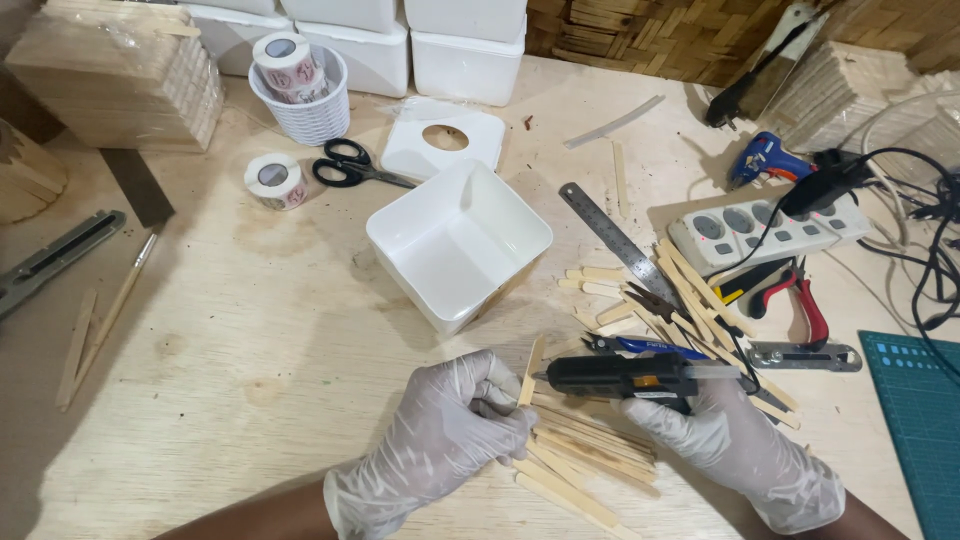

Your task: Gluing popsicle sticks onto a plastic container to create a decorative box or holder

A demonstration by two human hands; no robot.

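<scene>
Right now my left hand (450,425), in a thin pale glove, is pinched shut on a wooden stick (530,372) that stands nearly upright between my fingertips. My right hand (735,440), gloved the same way, is clamped around a black glue gun (625,377) lying level, its nozzle pointing to nine o'clock and just touching the stick near its middle. Under both hands, toward six o'clock, lies a fan of joined sticks (580,460) flat on the plywood table (250,340).

At one o'clock from the gun, a loose heap of sticks (690,300) lies scattered, with a blue-handled cutter (645,347) just above the gun and a steel ruler (615,235) running diagonally up toward eleven. Red-handled pliers (805,305) and a metal utility knife (805,356) lie at three o'clock, beside the corner of a green cutting mat (925,420).

Straight ahead at twelve sits an empty white square box (460,245), with its white lid (445,140), which has a round hole, behind it. Black scissors (350,165) lie just left of the lid, a roll of tape (273,180) lies beside them, and a white basket (305,105) holding another roll stands at eleven. A stack of stick panels (120,80) fills the far ten o'clock corner.

At two o'clock a white power strip (760,230) has black cables plugged in, and a blue glue gun (765,158) rests behind it.
</scene>
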